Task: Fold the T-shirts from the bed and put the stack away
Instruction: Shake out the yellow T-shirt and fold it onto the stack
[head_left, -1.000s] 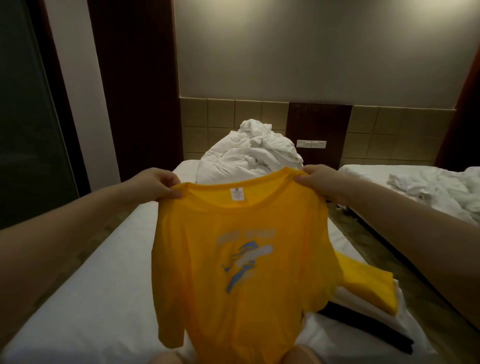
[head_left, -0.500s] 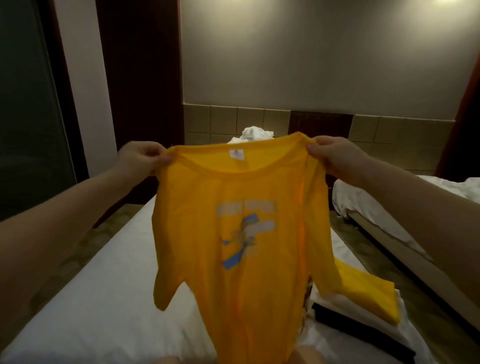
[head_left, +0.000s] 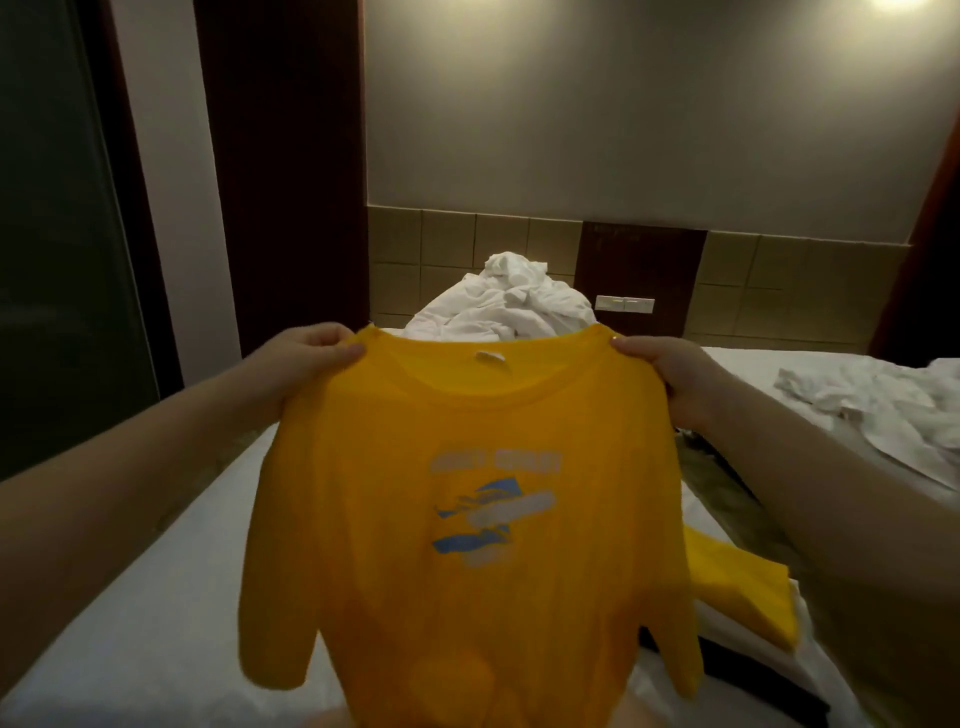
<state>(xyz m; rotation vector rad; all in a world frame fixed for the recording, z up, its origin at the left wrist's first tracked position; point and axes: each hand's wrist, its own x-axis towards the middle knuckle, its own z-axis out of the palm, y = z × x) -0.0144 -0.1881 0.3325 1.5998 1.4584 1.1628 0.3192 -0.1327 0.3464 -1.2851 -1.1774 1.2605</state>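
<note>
Holding yellow T-shirt (head_left: 467, 519) up mid-frame to hang flat for folding | pinching its shoulders in curled fingers of left hand (head_left: 311, 358), right hand (head_left: 670, 376) | folded stack (head_left: 737, 582) lower right

- Yellow cotton T-shirt with blue chest print (head_left: 467, 519) sits lower in frame, shoulders pulled wider.
- Left hand (head_left: 306, 358) and right hand (head_left: 670, 374) dropped, spread apart.
- Crumpled white bedding pile (head_left: 509, 301) visible above collar again.

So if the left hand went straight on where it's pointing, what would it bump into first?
Probably the crumpled white bedding ahead: the left hand, pinching the yellow T-shirt, aims toward it, though depth is unclear.
</note>
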